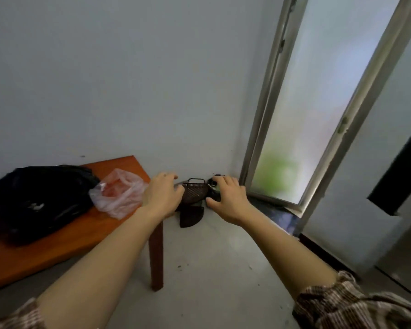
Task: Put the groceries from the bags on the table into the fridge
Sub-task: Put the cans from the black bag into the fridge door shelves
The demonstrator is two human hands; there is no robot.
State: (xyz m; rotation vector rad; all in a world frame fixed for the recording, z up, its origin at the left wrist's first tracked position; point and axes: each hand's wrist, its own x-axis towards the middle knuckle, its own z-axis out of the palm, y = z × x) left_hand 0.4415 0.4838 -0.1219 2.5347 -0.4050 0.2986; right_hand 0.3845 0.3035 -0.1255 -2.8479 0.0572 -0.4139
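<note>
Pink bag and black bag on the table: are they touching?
Touching. The head view shows the pink bag pressed against the right side of the black bag on the table, with no tabletop visible between them.

Glossy wooden table (57,245), crinkled plastic bags (119,193).

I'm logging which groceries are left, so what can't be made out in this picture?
- Head view: black plastic bag is opaque; contents hidden.
- Pink translucent plastic bag: contents only a blur.
- Dark woven basket is partly covered by both hands.
- No fridge clearly visible.
</note>
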